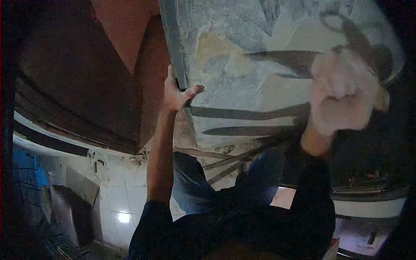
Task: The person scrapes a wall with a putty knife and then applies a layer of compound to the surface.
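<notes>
A large flat panel (242,56) with a patchy grey, white and yellowish face and dark streaks fills the upper middle. My left hand (175,93) grips its left edge, fingers behind the edge and thumb on the front face. My right hand (340,97), blurred by motion, is a closed fist in front of the panel's right part. It seems to hold a dark tool (359,43) that reaches up to the right; the blur hides what kind it is. My knees in blue jeans (190,182) are below the panel.
Brown wooden boards (86,82) stand to the left of the panel. White floor tiles (117,199) with a bright reflection lie lower left, beside debris and a blue object (30,177). A dark fixture with a white rim (368,203) sits at lower right.
</notes>
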Available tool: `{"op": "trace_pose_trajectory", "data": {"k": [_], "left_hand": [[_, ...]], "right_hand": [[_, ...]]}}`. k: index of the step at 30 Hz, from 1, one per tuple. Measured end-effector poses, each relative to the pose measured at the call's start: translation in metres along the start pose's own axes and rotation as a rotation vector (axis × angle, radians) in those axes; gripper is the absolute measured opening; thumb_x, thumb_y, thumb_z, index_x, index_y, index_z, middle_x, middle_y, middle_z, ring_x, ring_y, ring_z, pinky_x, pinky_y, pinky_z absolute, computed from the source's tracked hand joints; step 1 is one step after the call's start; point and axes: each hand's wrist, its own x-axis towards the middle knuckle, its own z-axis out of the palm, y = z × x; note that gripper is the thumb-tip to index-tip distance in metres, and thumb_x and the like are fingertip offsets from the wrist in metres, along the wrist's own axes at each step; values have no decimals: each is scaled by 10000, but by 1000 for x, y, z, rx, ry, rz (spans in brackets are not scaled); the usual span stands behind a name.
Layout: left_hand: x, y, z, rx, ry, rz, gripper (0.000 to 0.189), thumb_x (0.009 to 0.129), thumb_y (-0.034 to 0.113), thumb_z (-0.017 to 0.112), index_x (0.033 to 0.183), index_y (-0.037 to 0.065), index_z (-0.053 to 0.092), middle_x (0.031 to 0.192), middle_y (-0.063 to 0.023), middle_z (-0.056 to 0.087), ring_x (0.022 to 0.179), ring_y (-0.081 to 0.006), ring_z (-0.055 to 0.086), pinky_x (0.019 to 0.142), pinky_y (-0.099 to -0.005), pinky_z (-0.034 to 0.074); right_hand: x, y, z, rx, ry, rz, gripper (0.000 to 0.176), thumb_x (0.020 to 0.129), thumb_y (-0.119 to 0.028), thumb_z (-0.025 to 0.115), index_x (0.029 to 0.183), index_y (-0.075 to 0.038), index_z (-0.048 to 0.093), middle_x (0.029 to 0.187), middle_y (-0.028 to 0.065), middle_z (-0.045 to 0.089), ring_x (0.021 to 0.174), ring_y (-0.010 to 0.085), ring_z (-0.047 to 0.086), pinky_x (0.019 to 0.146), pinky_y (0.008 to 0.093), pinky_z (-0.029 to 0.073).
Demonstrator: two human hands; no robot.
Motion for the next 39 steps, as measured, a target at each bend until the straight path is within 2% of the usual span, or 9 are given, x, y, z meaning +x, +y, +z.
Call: {"op": "trace_pose_trajectory", "data": {"k": [8,12,18,21,22,26,32,36,39], "left_hand": [[-1,2,2,45,14,38,820,575,359,767,1182,-30,375,1051,-146,531,971,-233,518,863,-340,400],[-3,8,2,135,42,19,798,583,358,762,1172,-28,385,1033,-148,540,948,-232,529,848,-343,410],[-1,-11,-4,15,28,5,805,573,372,760,1171,-19,389,1005,-144,551,939,-230,536,843,-342,413],[-2,-7,-2,5,26,1,792,579,373,755,1164,-18,391,1004,-143,551,940,-228,535,843,-341,413],[-3,-1,0,1,18,-55,779,579,350,756,1161,-18,393,1016,-142,547,948,-220,529,847,-340,410],[0,-2,-3,-7,11,-32,790,568,338,758,1170,-15,387,1020,-143,546,958,-218,527,848,-345,410],[-2,-3,-3,39,0,-55,823,572,328,769,1193,-32,367,1038,-155,542,952,-231,522,862,-338,399],[-2,-6,-1,32,27,-13,873,567,384,785,1201,-36,358,1033,-153,545,951,-230,529,853,-338,406],[-1,-7,-3,21,8,-69,904,563,415,794,1210,-36,350,1042,-156,542,972,-235,526,860,-338,403]], "right_hand": [[4,-2,17,-335,30,66,164,889,-104,360,971,-12,468,656,2,342,572,135,283,520,325,278],[-8,1,11,-1826,-92,-363,257,721,-108,638,919,5,518,823,91,580,808,242,563,746,346,443],[3,-4,23,-662,-45,31,193,890,-175,348,762,-81,458,563,-20,255,502,127,220,513,286,241],[1,-3,37,-854,100,57,124,818,-46,491,716,-45,420,565,28,392,522,167,401,497,262,337],[4,4,36,-323,269,72,134,851,-84,455,724,-46,433,529,17,345,505,158,366,472,261,329],[10,-11,30,-311,195,363,248,838,-112,334,592,-112,309,537,11,244,508,126,256,507,282,208],[1,14,41,-378,534,-147,254,847,-107,351,601,-107,292,534,10,256,495,132,241,498,291,213],[-5,15,38,-864,261,-143,239,847,-85,363,615,-99,304,548,7,257,501,130,246,508,283,207],[-3,26,40,-797,475,-158,240,842,-110,376,613,-109,307,554,3,258,509,131,249,506,283,212]]}}
